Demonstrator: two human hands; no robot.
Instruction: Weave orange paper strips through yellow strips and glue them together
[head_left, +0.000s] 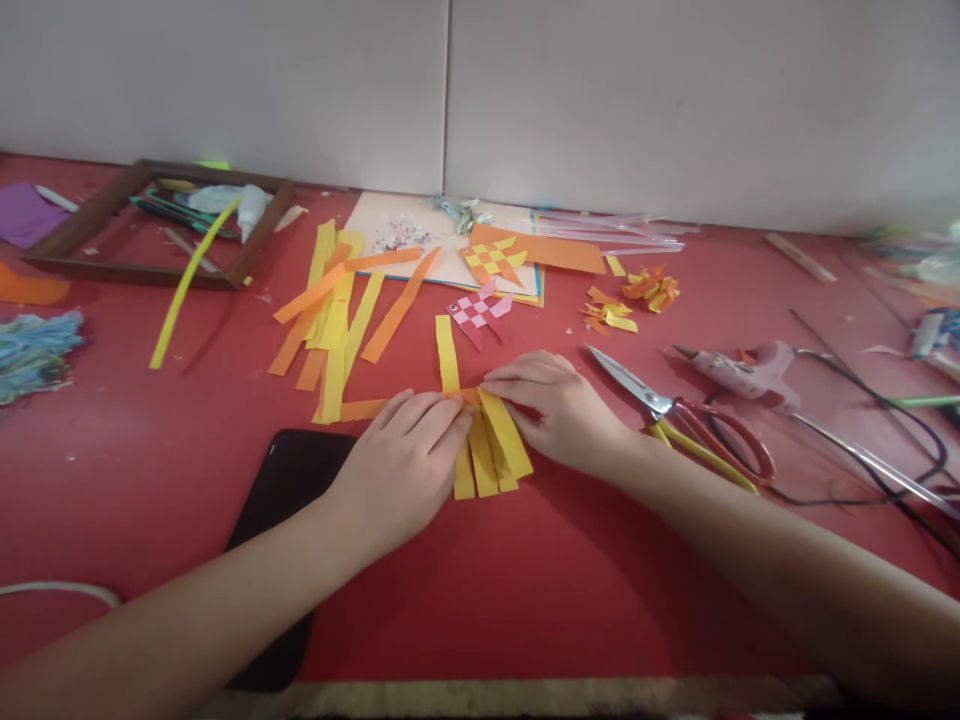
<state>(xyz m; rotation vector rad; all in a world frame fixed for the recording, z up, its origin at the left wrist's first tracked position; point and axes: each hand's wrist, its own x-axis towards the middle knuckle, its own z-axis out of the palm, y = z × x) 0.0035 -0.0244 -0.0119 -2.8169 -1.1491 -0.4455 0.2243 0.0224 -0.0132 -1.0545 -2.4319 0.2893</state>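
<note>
Several yellow paper strips (484, 460) lie side by side on the red table, crossed by an orange paper strip (367, 409) that runs left to right. One yellow strip (447, 352) points away from me, past the orange one. My left hand (409, 455) rests on the orange strip with its fingers bent down onto the paper. At the right end of the strips, my right hand (555, 410) pinches the paper's edge between thumb and fingers. The fingertips partly hide where the strips cross.
Loose strips (330, 320), a woven orange-yellow fish (495, 258) and a pink woven fish (480, 312) lie beyond. Scissors (660, 405) and a glue gun (750, 375) are right; a black phone (281, 490) lies under my left forearm. A wooden frame (82, 265) stands far left.
</note>
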